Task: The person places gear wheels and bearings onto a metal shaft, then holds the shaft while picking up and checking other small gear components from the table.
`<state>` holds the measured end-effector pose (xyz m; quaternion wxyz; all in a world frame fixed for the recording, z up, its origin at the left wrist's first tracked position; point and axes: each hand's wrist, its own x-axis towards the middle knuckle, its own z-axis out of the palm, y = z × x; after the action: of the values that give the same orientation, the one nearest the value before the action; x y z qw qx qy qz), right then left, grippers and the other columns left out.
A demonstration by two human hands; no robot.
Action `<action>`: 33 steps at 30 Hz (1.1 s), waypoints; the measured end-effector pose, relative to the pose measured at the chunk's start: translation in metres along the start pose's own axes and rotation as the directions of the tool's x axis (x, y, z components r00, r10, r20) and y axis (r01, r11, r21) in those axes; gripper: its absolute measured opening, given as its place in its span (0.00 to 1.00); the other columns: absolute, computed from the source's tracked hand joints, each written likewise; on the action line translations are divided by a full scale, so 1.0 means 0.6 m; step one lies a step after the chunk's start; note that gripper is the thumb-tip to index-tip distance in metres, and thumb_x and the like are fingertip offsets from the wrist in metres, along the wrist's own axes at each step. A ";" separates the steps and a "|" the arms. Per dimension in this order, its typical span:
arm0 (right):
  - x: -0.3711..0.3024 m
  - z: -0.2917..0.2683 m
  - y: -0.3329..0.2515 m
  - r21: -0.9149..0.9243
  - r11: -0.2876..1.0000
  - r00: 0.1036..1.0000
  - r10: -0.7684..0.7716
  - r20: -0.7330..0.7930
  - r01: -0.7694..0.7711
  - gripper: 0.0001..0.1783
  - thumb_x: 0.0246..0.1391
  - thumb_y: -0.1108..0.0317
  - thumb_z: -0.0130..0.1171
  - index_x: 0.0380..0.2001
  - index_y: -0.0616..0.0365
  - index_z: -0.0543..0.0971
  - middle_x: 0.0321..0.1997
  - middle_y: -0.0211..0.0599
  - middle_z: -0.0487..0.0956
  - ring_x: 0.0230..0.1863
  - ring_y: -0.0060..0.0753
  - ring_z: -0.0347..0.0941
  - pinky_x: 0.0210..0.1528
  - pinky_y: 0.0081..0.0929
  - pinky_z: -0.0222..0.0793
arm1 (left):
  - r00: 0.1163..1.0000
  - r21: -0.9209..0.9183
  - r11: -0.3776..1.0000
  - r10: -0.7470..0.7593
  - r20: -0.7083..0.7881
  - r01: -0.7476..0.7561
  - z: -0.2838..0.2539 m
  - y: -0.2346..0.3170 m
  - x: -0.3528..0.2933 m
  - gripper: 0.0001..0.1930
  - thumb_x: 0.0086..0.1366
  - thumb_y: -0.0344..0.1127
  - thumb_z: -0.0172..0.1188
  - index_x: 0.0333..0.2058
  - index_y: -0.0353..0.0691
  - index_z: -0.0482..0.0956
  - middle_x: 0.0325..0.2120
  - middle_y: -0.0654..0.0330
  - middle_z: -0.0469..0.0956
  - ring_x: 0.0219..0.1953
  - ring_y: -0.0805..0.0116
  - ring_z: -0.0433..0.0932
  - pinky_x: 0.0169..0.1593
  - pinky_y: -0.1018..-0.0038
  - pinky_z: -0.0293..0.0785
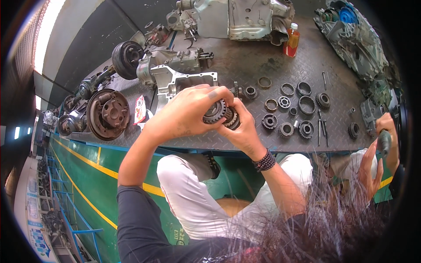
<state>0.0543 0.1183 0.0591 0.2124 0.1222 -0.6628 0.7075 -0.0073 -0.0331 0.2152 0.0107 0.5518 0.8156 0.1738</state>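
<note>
Over the near edge of the metal bench [245, 65], both hands grip a gear assembly. My left hand [186, 109] is wrapped round a dark toothed gear [214, 115] at its left end. From the right, my right hand [243, 133], with a beaded bracelet [265, 161] at the wrist, is closed on the adjoining toothed part [233, 118]. My fingers hide much of the assembly, including whether a shaft runs through it. Just behind my hands lies an open gearbox housing [188, 79]; a small gear [250, 92] stands beyond my right fingers.
Several bearing rings [287, 90], gears [323, 100] and thin shafts [323, 127] lie to the right. A bottle [291, 41] stands near a large casing [254, 22]. Leftward are a brake drum [127, 59] and a rusty brake assembly [107, 115]. A co-worker's hand [388, 125] holds a tool at far right.
</note>
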 end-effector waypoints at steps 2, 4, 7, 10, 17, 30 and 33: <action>0.000 0.007 0.005 -0.027 0.998 0.998 -0.057 -0.011 0.057 0.31 0.49 0.68 0.75 0.57 0.60 0.76 0.53 0.36 0.78 0.54 0.34 0.77 0.60 0.29 0.73 | 1.000 0.046 0.999 0.011 0.025 -0.013 -0.007 0.005 -0.002 0.23 0.56 0.35 0.75 0.49 0.43 0.76 0.40 0.57 0.82 0.47 0.51 0.82 0.50 0.57 0.79; 0.003 0.008 0.004 -0.021 0.997 0.997 -0.071 -0.011 0.071 0.34 0.49 0.67 0.76 0.59 0.60 0.75 0.55 0.37 0.78 0.55 0.34 0.77 0.61 0.30 0.73 | 0.993 0.173 0.980 0.087 0.084 -0.100 -0.006 0.010 0.005 0.27 0.53 0.35 0.74 0.51 0.42 0.73 0.40 0.56 0.82 0.46 0.50 0.81 0.49 0.56 0.79; 0.000 0.004 0.005 -0.021 0.998 0.998 -0.060 0.000 0.060 0.38 0.49 0.67 0.77 0.63 0.60 0.74 0.59 0.39 0.77 0.59 0.36 0.77 0.63 0.31 0.72 | 0.986 0.302 0.946 0.070 0.149 -0.113 -0.009 0.028 0.012 0.29 0.51 0.33 0.73 0.51 0.40 0.71 0.40 0.54 0.82 0.46 0.49 0.81 0.47 0.55 0.79; -0.001 0.003 -0.004 -0.001 1.000 1.000 -0.024 0.008 0.024 0.40 0.48 0.67 0.78 0.64 0.61 0.73 0.61 0.42 0.77 0.62 0.38 0.75 0.64 0.33 0.72 | 0.990 0.332 0.941 0.014 0.143 -0.062 -0.002 0.031 0.018 0.28 0.51 0.31 0.72 0.51 0.39 0.71 0.40 0.52 0.81 0.46 0.48 0.81 0.46 0.55 0.79; -0.007 0.001 0.004 -0.055 0.997 0.998 -0.061 0.031 0.063 0.39 0.48 0.67 0.77 0.63 0.63 0.73 0.62 0.45 0.76 0.62 0.40 0.76 0.65 0.35 0.72 | 0.986 0.317 0.949 -0.047 0.158 -0.005 0.000 0.038 0.019 0.29 0.53 0.29 0.72 0.53 0.39 0.69 0.39 0.49 0.82 0.46 0.47 0.82 0.48 0.54 0.79; -0.003 -0.005 0.007 -0.046 0.998 0.998 -0.036 -0.051 0.033 0.32 0.47 0.65 0.76 0.55 0.61 0.75 0.53 0.42 0.78 0.56 0.38 0.77 0.62 0.34 0.72 | 0.986 -0.009 1.000 0.024 0.163 -0.023 -0.006 -0.001 0.031 0.28 0.58 0.32 0.71 0.58 0.41 0.74 0.47 0.50 0.83 0.53 0.48 0.82 0.57 0.59 0.78; -0.002 0.000 0.010 -0.079 0.997 1.000 -0.013 -0.017 0.011 0.34 0.50 0.64 0.77 0.58 0.60 0.74 0.54 0.36 0.80 0.55 0.26 0.76 0.59 0.28 0.73 | 0.989 -0.025 0.999 0.036 0.145 -0.033 -0.011 -0.005 0.021 0.30 0.58 0.32 0.70 0.60 0.42 0.74 0.48 0.50 0.82 0.52 0.48 0.82 0.57 0.59 0.79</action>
<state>0.0526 0.1178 0.0531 0.2271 0.1114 -0.6878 0.6804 -0.0163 -0.0245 0.2227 0.0735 0.5768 0.8010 0.1423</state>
